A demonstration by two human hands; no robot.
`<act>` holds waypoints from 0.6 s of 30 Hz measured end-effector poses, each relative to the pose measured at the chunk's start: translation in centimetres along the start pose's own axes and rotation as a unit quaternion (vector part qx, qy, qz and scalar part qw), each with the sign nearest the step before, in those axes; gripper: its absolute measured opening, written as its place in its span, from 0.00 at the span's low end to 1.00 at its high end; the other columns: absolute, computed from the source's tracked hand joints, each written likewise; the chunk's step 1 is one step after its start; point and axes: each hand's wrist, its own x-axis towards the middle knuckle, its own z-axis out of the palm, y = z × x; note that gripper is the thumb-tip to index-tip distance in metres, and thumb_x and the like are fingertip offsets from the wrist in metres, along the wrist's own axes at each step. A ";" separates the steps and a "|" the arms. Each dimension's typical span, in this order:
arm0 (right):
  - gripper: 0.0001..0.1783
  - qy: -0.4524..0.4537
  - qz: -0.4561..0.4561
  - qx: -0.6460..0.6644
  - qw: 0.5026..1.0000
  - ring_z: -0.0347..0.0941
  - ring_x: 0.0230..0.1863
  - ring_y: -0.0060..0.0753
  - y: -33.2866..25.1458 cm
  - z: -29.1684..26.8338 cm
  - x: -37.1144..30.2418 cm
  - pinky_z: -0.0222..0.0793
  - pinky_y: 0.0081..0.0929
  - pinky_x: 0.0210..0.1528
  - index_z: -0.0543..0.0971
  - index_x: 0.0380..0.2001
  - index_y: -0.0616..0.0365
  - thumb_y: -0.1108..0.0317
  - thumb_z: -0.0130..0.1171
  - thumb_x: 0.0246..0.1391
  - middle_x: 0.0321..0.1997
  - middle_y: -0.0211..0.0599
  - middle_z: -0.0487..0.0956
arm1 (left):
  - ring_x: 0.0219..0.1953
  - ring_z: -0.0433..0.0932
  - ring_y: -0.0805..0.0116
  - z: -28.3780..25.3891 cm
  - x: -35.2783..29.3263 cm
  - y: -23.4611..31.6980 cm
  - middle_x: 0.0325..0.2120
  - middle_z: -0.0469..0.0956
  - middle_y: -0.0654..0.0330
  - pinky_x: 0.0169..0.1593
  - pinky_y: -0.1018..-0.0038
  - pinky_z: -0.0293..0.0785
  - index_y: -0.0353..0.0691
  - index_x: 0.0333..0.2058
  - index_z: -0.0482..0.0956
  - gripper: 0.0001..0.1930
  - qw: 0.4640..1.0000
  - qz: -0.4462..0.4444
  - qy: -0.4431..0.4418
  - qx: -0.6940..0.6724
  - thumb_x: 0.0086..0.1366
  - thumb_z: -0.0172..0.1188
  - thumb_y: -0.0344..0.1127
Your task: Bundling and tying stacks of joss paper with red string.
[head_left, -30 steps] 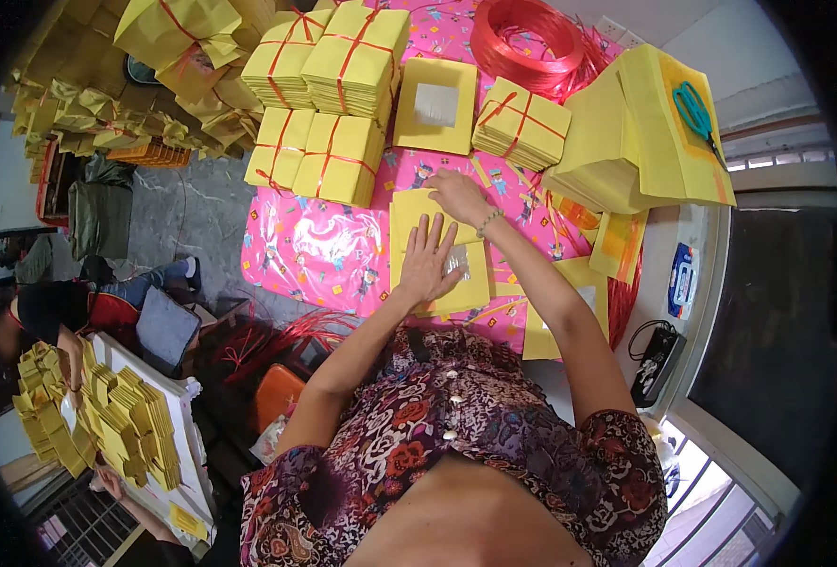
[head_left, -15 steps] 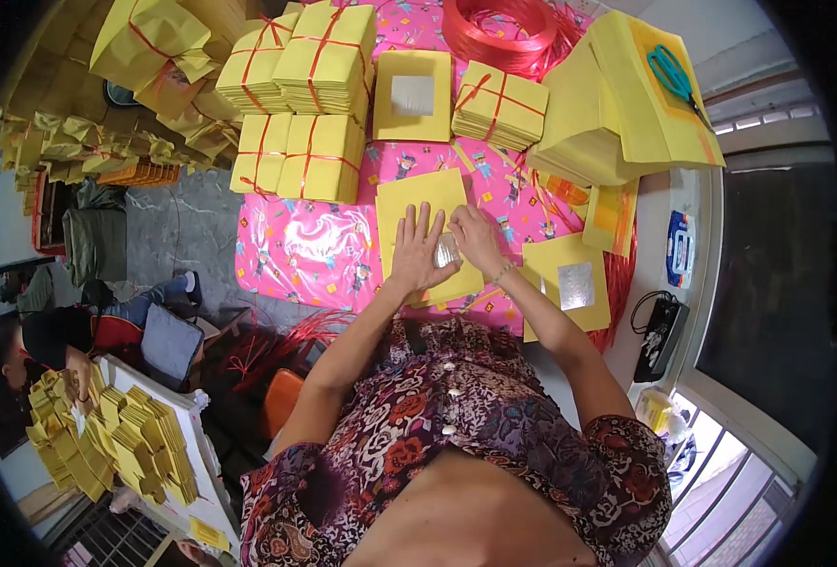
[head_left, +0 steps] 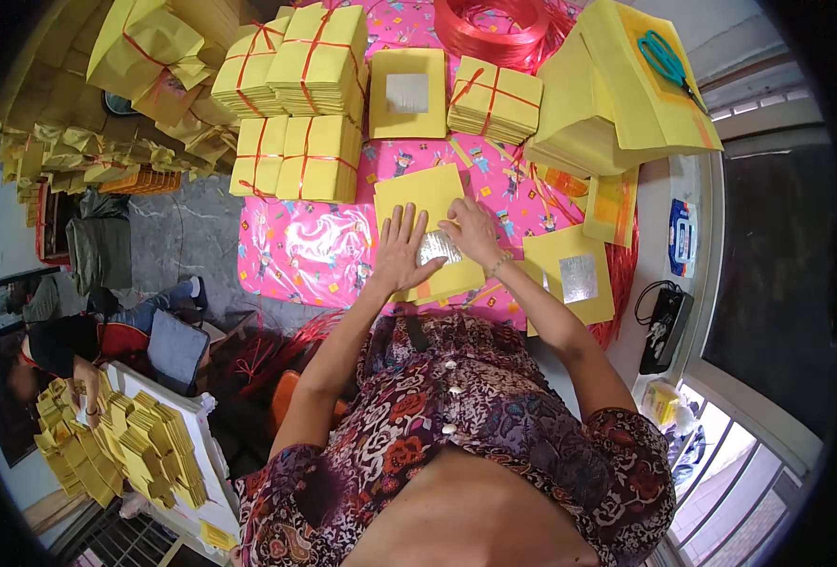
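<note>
My left hand point(head_left: 402, 250) lies flat with fingers spread on yellow paper sheets point(head_left: 428, 192), its thumb along the lower edge of a silver foil square point(head_left: 439, 248). On the square's right side is my right hand point(head_left: 473, 231), its fingers bent and drawn together at the paper. Whatever they pinch, if anything, is hidden. Right of that hand lies another yellow sheet point(head_left: 543, 248) with a silver foil rectangle point(head_left: 578, 278). A further yellow piece point(head_left: 381, 104) with a silver square point(head_left: 406, 94) rests beyond my hands.
A pink patterned cover point(head_left: 310, 250) spreads over the table. Bundles tied with red ribbon point(head_left: 319, 156) stand far left, a tied stack point(head_left: 496, 99) beyond my right hand. Back right are a red ribbon coil point(head_left: 489, 38) and teal scissors point(head_left: 662, 59). Another person point(head_left: 64, 340) sits left.
My left hand has shifted slightly left, its thumb moving down and uncovering more of the foil square. My right hand stays close to the square's right side, its fingers bent.
</note>
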 end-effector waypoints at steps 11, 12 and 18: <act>0.19 0.011 0.009 -0.045 0.999 0.69 0.39 0.42 -0.3 0.4 -0.2 0.64 0.39 0.39 0.69 0.30 0.55 0.59 0.68 0.42 0.33 0.36 0.69 | 0.70 0.37 0.40 0.0 0.0 -0.5 0.67 0.42 0.41 0.68 0.47 0.37 0.38 0.66 0.49 0.50 1.000 0.009 -0.012 -0.013 0.55 0.53 0.68; 0.20 -0.005 0.008 -0.015 1.000 0.69 0.39 0.42 0.0 0.3 -0.1 0.64 0.40 0.39 0.70 0.32 0.55 0.58 0.68 0.42 0.33 0.36 0.69 | 0.70 0.36 0.40 0.0 0.0 -0.5 0.67 0.42 0.41 0.68 0.47 0.36 0.38 0.66 0.49 0.50 1.000 0.009 -0.012 -0.011 0.55 0.53 0.67; 0.23 -0.023 -0.088 -0.021 0.996 0.69 0.39 0.42 0.7 -1.5 0.3 0.66 0.38 0.41 0.73 0.41 0.55 0.56 0.67 0.43 0.36 0.36 0.70 | 0.68 0.44 0.41 -1.3 0.3 -1.5 0.66 0.49 0.43 0.68 0.52 0.41 0.37 0.65 0.55 0.41 0.979 0.006 0.052 -0.197 0.60 0.54 0.56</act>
